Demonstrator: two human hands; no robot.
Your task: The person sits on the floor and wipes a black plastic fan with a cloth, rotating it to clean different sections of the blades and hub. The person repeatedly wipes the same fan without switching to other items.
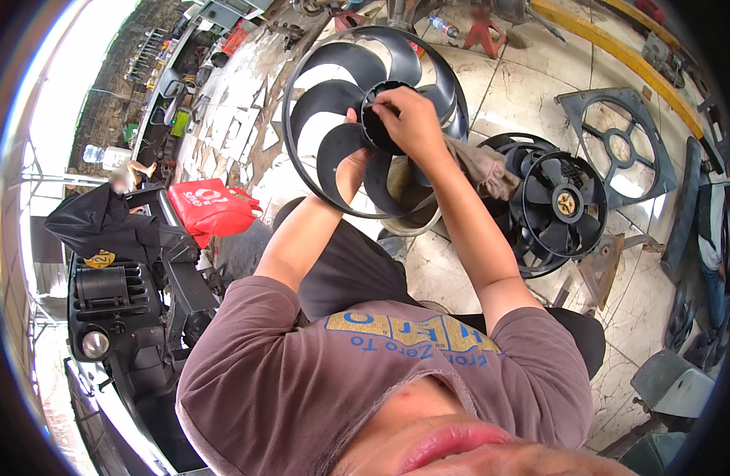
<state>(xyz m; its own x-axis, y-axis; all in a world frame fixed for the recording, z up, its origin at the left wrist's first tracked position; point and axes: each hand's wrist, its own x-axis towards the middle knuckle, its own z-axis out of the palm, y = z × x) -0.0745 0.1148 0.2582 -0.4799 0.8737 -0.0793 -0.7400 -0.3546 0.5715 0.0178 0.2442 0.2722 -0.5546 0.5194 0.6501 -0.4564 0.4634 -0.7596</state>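
Note:
A large black plastic fan wheel (327,101), with curved blades and an outer ring, is held up in front of me. My left hand (350,168) reaches among the blades and grips the fan beside its round hub; some of its fingers are hidden by a blade. Over the open hub (378,141), my right hand (412,123) has its fingers bent and pinched together at the rim. Whatever those fingertips may hold is too hidden to make out. Below the fan, a pale rounded container (412,224) partly shows. A beige cloth (485,168) lies beside my right forearm.
Right of me, smaller black fans (567,202) stand close to a square fan shroud (658,159). A yellow beam (618,49) crosses the far right. Red jack stands (485,38) and a bottle (443,26) are at the back. A red bag (210,208) rests on the vehicle (111,289) at left.

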